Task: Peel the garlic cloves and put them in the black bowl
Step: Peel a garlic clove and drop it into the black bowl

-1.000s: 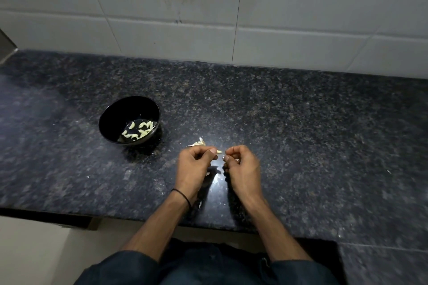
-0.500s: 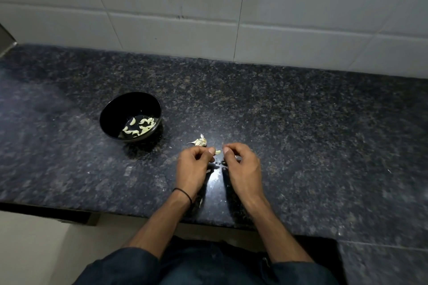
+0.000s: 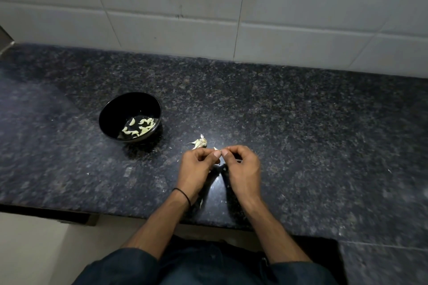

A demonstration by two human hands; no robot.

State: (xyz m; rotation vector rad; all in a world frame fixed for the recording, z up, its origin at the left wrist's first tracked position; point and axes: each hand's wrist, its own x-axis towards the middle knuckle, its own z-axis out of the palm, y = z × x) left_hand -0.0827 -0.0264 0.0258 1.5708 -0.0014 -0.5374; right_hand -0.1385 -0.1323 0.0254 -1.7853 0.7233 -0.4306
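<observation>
Garlic clove [image 3: 216, 148], pinched in the narrow grips of the left hand [image 3: 196, 166] and right hand [image 3: 243, 166], hangs right of the black bowl [image 3: 108, 111], near it, over the worktop [image 3: 301, 134]. If the papery skin slips, the clove could shoot off the worktop's near edge, away from the bowl.

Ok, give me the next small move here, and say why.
Probably pull the skin off the garlic clove pinched between the left hand and right hand: both hands' fingertips meet on it above the counter, and it is not yet in the black bowl, which holds peeled cloves.
</observation>
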